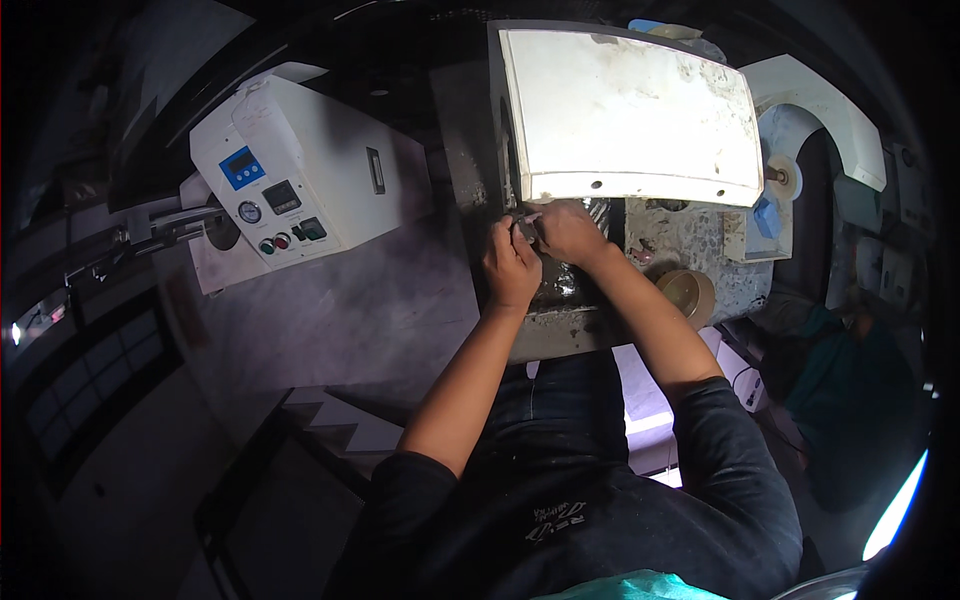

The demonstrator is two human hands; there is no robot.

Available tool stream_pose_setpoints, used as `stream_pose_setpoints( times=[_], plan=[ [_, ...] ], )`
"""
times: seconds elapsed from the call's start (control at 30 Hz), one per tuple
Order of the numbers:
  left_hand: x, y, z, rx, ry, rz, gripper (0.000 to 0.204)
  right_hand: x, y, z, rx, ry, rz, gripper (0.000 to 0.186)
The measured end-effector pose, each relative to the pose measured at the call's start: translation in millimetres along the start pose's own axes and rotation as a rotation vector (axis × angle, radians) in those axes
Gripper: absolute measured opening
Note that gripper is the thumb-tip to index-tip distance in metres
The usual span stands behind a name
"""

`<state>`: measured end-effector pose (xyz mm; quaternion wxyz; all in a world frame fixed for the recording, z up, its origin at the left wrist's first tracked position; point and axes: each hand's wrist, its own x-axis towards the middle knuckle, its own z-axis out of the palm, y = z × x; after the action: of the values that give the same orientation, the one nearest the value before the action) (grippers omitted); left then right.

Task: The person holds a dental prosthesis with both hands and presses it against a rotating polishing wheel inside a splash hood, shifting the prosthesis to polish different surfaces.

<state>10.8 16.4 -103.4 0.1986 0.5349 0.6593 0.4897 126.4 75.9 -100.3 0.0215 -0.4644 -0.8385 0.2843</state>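
Note:
My left hand (513, 262) and my right hand (570, 235) meet just below the left lower corner of a white machine cover (625, 110). Both have curled fingers around a small dark and pinkish piece (527, 225), too small to name. A wet, dark trough (560, 290) lies beneath my hands, set in a stained bench top (565, 325). A round tan container (685, 295) with liquid in it stands to the right of my right forearm.
A white control box (245, 185) with display, gauge and buttons stands at left. At right are a white arched housing (825, 90), a pale round disc (785, 175) and a light-blue block (768, 215). A person in teal clothing (850, 390) is at lower right.

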Motion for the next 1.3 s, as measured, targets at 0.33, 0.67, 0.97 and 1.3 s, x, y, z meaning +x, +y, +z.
stream_pose_setpoints(
  times=[0.33,0.67,0.97,1.3],
  plan=[
    [1,-4,1,0.017,0.037,0.057,0.014,-18,10,6,-0.012,0.086,-0.137,0.034],
    [0,-2,1,-0.007,-0.001,-0.02,0.014,-52,-9,26,-0.073,0.318,0.221,0.033],
    [3,0,2,0.029,-0.004,0.027,0.016,-60,-19,23,-0.16,0.389,0.198,0.024],
    [3,6,-1,0.019,-0.027,0.01,0.017,-70,-39,22,0.052,0.351,0.174,0.016]
  ],
)
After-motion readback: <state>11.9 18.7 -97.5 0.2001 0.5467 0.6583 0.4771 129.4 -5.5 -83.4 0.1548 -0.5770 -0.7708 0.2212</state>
